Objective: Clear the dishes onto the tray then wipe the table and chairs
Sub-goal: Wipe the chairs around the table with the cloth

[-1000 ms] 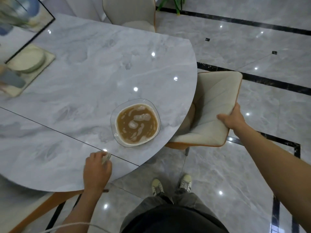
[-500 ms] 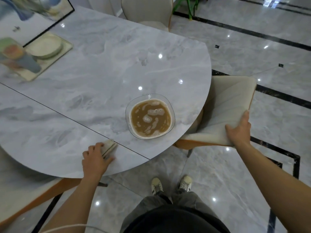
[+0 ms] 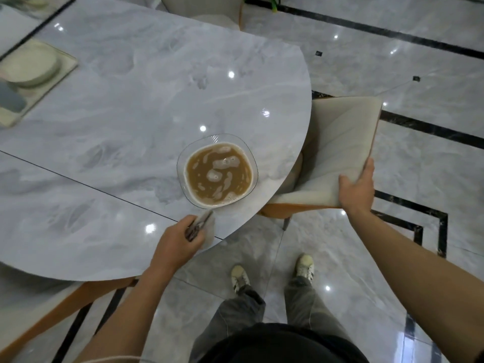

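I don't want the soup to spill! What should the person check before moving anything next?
1. Clear glass bowl of brown soup sits flat on the grey marble table: ok.
2. Bowl well away from the table edge: not ok, it sits close to the curved edge.
3. Left hand free to lift the bowl: not ok, its grip is on a folded grey cloth.
4. Right hand free: not ok, it holds the back of the cream padded chair.
5. Pale square tray has room for the bowl: cannot tell, it is blurred and already holds dishes.
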The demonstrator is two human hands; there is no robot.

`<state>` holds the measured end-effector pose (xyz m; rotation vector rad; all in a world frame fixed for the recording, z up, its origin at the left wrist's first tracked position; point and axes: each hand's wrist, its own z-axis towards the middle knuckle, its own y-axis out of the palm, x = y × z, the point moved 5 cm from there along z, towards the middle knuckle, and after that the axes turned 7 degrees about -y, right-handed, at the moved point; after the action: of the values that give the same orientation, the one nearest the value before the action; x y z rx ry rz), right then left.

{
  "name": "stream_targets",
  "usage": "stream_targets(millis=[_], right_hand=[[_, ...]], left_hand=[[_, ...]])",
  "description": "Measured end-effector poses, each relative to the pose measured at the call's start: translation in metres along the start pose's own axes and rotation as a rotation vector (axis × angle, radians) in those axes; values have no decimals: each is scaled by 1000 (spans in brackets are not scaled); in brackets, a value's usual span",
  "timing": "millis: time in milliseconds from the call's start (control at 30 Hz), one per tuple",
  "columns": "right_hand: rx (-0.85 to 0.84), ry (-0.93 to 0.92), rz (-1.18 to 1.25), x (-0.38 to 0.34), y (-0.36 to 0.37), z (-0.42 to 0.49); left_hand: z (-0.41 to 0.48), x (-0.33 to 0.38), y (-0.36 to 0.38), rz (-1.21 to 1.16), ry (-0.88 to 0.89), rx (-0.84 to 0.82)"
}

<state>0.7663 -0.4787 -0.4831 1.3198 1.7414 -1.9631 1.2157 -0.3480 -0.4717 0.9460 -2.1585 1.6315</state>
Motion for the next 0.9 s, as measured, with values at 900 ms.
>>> stream_targets(millis=[900], right_hand=[[-647,-128,522,70,-34,49]], left_hand=[[83,250,171,138,-241,-102]])
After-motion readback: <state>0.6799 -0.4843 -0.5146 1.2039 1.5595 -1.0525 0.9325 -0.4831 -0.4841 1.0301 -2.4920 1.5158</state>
